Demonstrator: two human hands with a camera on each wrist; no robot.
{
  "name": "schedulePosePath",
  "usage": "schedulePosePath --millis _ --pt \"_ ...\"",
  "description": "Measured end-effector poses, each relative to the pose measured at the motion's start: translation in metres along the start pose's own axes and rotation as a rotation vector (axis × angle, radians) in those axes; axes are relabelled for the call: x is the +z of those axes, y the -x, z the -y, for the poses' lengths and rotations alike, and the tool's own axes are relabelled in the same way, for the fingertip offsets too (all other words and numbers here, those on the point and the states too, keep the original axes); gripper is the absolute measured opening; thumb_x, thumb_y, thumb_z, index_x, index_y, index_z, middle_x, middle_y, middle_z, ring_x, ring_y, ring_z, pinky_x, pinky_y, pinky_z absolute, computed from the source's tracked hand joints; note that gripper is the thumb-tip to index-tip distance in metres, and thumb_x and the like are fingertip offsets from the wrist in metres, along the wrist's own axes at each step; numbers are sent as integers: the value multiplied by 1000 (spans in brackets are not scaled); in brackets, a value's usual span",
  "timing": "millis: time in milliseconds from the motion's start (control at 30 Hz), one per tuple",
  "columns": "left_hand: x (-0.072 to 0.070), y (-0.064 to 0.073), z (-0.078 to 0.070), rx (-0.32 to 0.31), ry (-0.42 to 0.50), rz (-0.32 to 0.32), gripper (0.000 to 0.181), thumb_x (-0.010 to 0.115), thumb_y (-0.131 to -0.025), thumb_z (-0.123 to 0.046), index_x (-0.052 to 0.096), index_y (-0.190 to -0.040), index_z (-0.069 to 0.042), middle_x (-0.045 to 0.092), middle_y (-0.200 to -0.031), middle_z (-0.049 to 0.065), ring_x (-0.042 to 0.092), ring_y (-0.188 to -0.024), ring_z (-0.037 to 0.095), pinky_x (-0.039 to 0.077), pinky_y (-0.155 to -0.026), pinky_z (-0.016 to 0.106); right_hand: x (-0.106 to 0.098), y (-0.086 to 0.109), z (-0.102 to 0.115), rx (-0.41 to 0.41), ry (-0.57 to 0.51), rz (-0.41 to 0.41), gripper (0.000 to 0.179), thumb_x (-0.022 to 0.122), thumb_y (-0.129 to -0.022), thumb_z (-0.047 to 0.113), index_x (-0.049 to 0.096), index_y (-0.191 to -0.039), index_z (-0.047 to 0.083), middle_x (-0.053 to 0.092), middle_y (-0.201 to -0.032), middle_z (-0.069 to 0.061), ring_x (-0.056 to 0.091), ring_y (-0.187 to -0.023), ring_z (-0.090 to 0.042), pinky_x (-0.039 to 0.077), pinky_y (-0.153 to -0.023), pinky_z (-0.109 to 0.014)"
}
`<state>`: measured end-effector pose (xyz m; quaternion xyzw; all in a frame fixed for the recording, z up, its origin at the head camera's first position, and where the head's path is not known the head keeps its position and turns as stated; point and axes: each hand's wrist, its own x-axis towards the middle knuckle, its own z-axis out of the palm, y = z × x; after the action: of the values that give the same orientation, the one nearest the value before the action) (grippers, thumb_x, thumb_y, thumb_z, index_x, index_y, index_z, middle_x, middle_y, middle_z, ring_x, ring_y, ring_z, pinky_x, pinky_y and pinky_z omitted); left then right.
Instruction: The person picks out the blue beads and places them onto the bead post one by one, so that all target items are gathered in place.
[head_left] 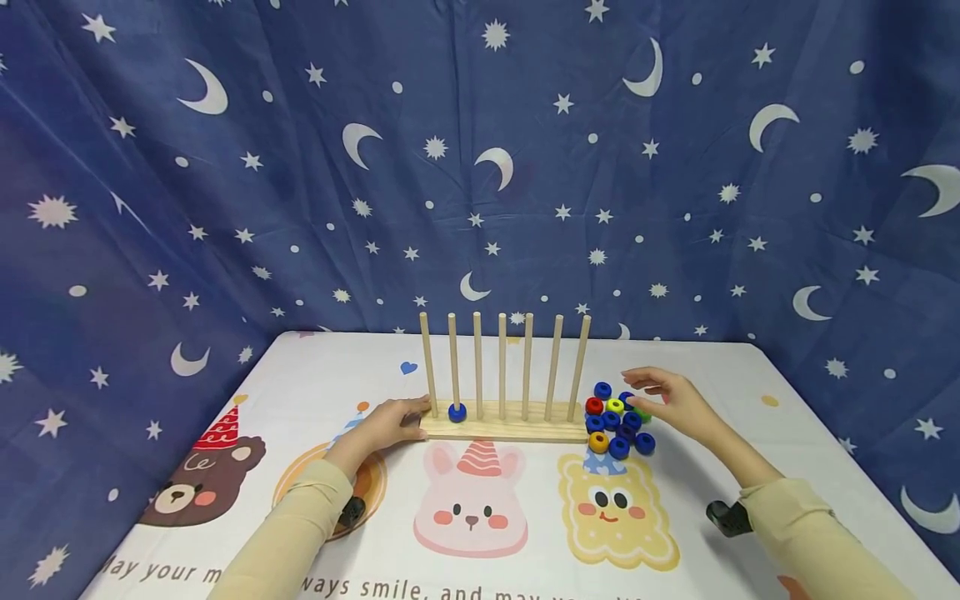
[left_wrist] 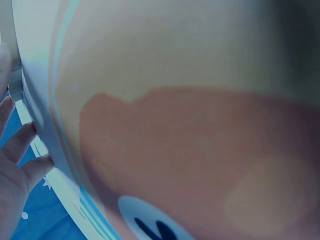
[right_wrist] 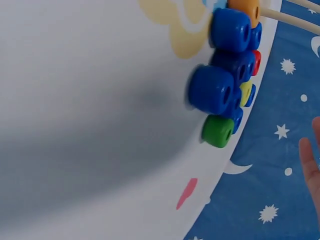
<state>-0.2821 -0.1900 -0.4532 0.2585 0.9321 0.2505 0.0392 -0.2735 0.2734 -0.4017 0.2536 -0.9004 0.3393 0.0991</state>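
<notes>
A wooden peg rack [head_left: 510, 428] with several upright dowels stands on the table. One blue bead [head_left: 457, 412] sits at the foot of its second dowel from the left. My left hand [head_left: 390, 423] grips the rack's left end, thumb at the front and fingers behind; in the left wrist view its fingers [left_wrist: 37, 167] show spread at the left edge. My right hand [head_left: 675, 404] hovers at the right of a cluster of beads, thumb and fingers apart with nothing between them. The cluster has several blue beads [head_left: 618, 447], a red bead [head_left: 594, 406], a yellow bead [head_left: 615, 406], an orange bead [head_left: 598, 442] and a green bead [right_wrist: 218, 131].
The white tablecloth [head_left: 360, 367] carries printed cartoon figures and lettering. A blue curtain [head_left: 480, 167] with moons and stars hangs behind and beside the table. Dark wrist devices show under the left forearm [head_left: 351, 510] and beside the right sleeve [head_left: 787, 517].
</notes>
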Motion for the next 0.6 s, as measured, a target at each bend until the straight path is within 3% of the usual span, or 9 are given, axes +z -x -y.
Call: schedulePosePath --millis 133,367,600 --pt "0 0 -1 -19 14 13 55 70 -83 -21 54 -129 5 48 -140 20 44 -129 41 36 -108 52 -2 6 -5 20 16 42 35 68 -86 12 60 -117 -2 66 -112 -20 63 -97 -34 55 -83 -42" --pt "-2 1 -1 4 -18 -8 54 71 -82 -21 55 -127 6 49 -138 21 46 -127 42 38 -106 52 -2 15 -16 77 18 164 44 71 -83 17 58 -120 -4 65 -113 -22 62 -100 -37 53 -84 -51" --pt "-1 0 -1 -17 -2 8 55 71 -82 -21 54 -128 5 48 -139 20 45 -128 41 36 -108 52 -2 24 -26 35 38 237 41 74 -81 16 61 -113 -6 66 -107 -20 64 -93 -34 56 -79 -45"
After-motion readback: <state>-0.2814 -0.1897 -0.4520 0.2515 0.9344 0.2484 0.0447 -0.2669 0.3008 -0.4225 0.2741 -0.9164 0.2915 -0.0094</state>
